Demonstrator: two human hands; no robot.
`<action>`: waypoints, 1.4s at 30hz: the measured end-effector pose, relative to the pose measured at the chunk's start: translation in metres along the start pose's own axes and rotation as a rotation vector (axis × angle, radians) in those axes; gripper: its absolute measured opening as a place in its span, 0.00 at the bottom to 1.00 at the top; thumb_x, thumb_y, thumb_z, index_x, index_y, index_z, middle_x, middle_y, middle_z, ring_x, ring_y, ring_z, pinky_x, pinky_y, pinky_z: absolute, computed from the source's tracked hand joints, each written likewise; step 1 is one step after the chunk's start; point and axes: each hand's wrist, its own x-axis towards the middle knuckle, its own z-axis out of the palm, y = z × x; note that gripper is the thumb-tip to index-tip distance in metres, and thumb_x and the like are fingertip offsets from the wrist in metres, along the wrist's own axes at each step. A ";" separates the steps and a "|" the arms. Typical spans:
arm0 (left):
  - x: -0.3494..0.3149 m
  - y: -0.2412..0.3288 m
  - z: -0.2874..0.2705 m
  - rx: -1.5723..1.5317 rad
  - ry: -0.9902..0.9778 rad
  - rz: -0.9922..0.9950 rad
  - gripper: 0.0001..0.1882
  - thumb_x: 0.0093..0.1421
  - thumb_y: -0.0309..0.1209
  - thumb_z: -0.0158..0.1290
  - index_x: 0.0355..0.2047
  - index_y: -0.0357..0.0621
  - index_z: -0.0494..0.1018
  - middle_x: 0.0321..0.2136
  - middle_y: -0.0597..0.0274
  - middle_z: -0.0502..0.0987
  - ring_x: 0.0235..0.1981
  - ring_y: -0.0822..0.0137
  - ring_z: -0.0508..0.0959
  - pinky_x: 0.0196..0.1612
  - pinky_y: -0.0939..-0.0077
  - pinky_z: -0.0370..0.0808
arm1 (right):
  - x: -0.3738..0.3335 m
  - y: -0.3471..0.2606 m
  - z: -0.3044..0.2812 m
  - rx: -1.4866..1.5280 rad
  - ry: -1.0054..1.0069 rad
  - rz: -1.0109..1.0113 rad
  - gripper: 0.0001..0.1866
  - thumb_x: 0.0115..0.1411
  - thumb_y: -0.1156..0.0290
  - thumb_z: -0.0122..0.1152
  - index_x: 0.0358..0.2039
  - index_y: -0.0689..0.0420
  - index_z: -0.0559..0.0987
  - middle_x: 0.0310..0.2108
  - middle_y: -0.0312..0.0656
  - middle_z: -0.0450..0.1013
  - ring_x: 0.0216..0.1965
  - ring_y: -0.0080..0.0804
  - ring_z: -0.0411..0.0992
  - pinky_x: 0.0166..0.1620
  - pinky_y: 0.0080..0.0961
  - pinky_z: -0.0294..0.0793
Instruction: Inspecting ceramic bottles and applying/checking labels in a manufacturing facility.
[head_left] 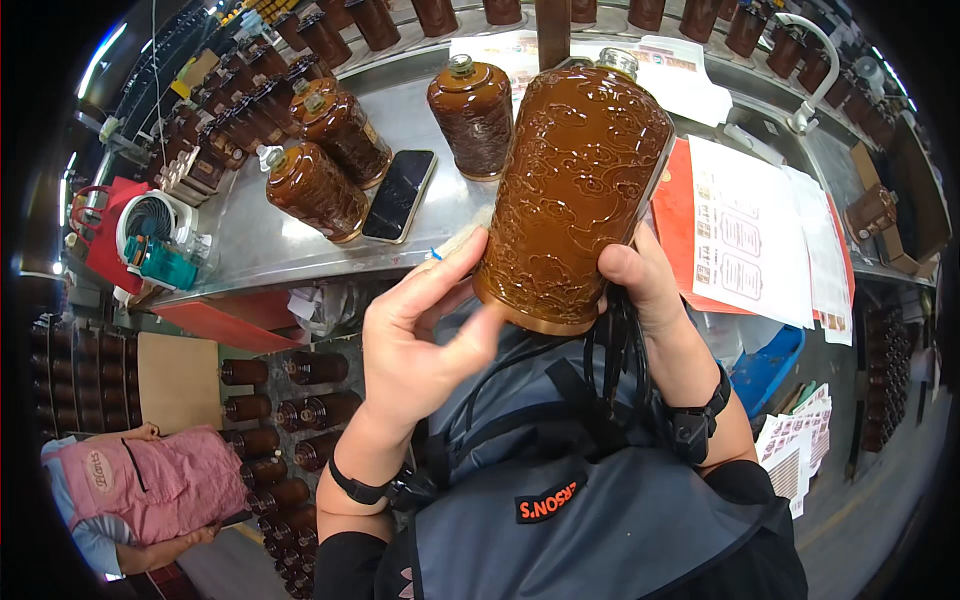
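A large brown bottle (580,190) with raised swirling patterns and a clear glass neck is held up, tilted, in front of me. My left hand (420,335) is closed on its lower left edge, fingers behind and thumb near the gold-coloured base rim. At the lower right side, my right hand (645,275) grips it, thumb on the front and the other fingers mostly hidden behind. Another brown bottle (472,125) stands on the metal table just beyond, and a black phone (400,196) lies to the left of it.
More brown bottles (318,195) stand on the metal table (250,245) at left. Printed sheets (740,230) lie over a red sheet (672,215) at right. A curved conveyor (420,45) carries bottles along the back. A small fan (152,222) stands left; a person in a pink apron (155,485) is lower left.
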 end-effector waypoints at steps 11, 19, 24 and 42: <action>0.000 0.002 0.002 -0.142 0.005 -0.076 0.29 0.51 0.14 0.56 0.56 0.31 0.66 0.57 0.46 0.66 0.57 0.62 0.68 0.60 0.69 0.66 | -0.003 -0.006 0.003 -0.035 0.007 0.026 0.40 0.42 0.52 0.71 0.51 0.62 0.68 0.37 0.36 0.72 0.27 0.15 0.69 0.21 0.09 0.65; 0.003 0.004 0.006 -0.134 0.016 -0.043 0.28 0.52 0.14 0.56 0.56 0.31 0.67 0.55 0.49 0.68 0.56 0.63 0.69 0.60 0.71 0.66 | -0.002 0.001 0.002 0.049 0.038 -0.032 0.43 0.41 0.50 0.71 0.53 0.63 0.67 0.39 0.37 0.72 0.29 0.15 0.70 0.21 0.09 0.65; 0.003 0.009 0.015 -0.075 0.041 0.014 0.31 0.51 0.14 0.58 0.57 0.31 0.65 0.54 0.51 0.69 0.56 0.65 0.69 0.60 0.71 0.64 | -0.001 0.003 0.002 0.052 0.056 -0.021 0.45 0.41 0.46 0.71 0.53 0.63 0.67 0.40 0.37 0.72 0.30 0.15 0.70 0.21 0.08 0.66; 0.005 0.017 0.018 0.024 0.088 0.057 0.30 0.48 0.17 0.58 0.54 0.32 0.69 0.49 0.53 0.74 0.51 0.69 0.72 0.57 0.76 0.63 | -0.001 0.013 0.005 0.127 0.091 -0.043 0.47 0.38 0.39 0.70 0.49 0.65 0.70 0.35 0.38 0.74 0.25 0.16 0.71 0.19 0.09 0.67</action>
